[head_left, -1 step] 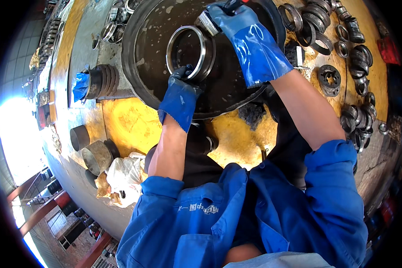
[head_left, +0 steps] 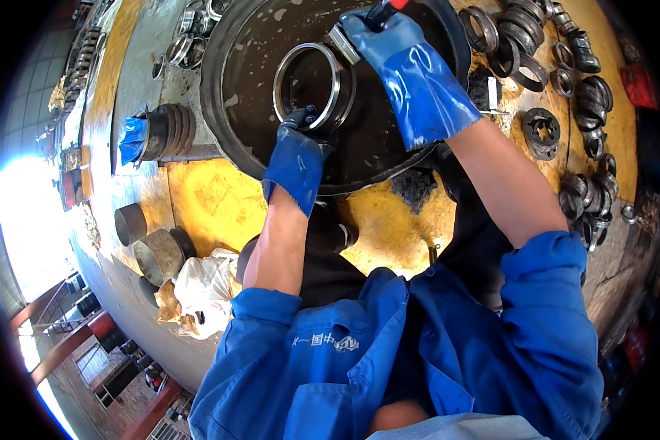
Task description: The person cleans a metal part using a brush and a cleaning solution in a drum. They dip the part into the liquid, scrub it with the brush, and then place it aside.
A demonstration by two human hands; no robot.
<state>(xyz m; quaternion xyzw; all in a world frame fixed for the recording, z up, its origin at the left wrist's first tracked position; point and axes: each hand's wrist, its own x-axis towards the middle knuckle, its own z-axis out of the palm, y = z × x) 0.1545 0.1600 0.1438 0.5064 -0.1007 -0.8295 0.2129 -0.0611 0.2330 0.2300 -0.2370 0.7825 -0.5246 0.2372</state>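
Ring status: metal ring [head_left: 335,94] is held tilted over the big black basin [head_left: 215,95], left of basin centre. Bright, smooth front rim, duller outer wall, open bore with the basin's dark interior showing through. Left hand [head_left: 301,143], blue glove, has fingers closed on the ring's lower edge and covers that bit. Tool [head_left: 344,44] is just right of the ring, over the basin: silvery block head, black handle, red at the end. Can't tell if head touches ring. Right hand [head_left: 385,40], also gloved, is gripping the handle and hides part of it.

Around, left to right: grey cylinder [head_left: 159,258] lower left of basin; ribbed dark stack [head_left: 174,133] with blue plastic [head_left: 132,141] left of it; small shiny rings [head_left: 176,50] upper left; white bag [head_left: 204,282] below left. Black shaggy clump [head_left: 414,187] sits just below the basin's edge. Right of basin: dark rings [head_left: 521,31], then toothed disc [head_left: 533,133], more rings [head_left: 588,103] farthest out.
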